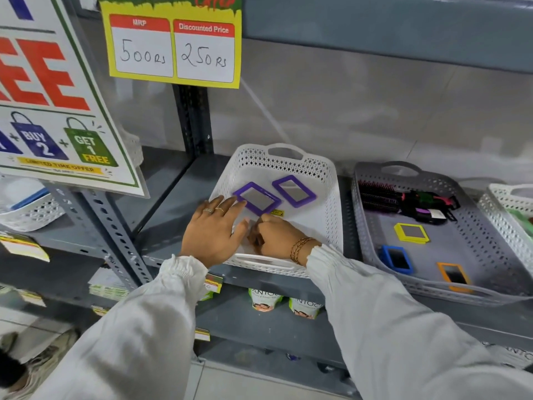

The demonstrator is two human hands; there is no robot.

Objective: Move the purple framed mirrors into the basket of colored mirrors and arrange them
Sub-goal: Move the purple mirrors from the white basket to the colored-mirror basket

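Two purple framed mirrors lie flat in a white basket [331, 180] on the shelf: the near one [257, 198] and another [294, 191] to its right. My left hand [215, 228] rests over the basket's left rim, fingers spread, fingertips touching the near mirror's left corner. My right hand [275, 235] is inside the basket just below that mirror, fingers curled, thumb near a small yellow tag [277, 213]. To the right, a grey basket [363, 238] holds a yellow mirror [412, 232], a blue mirror [397, 258] and an orange mirror [455, 276].
Dark hairbrushes [403, 202] lie at the back of the grey basket. Another white basket [501, 203] stands at the far right. Price signs [173, 44] and a promo poster [54, 111] hang at upper left. Packets [265, 298] sit on the shelf below.
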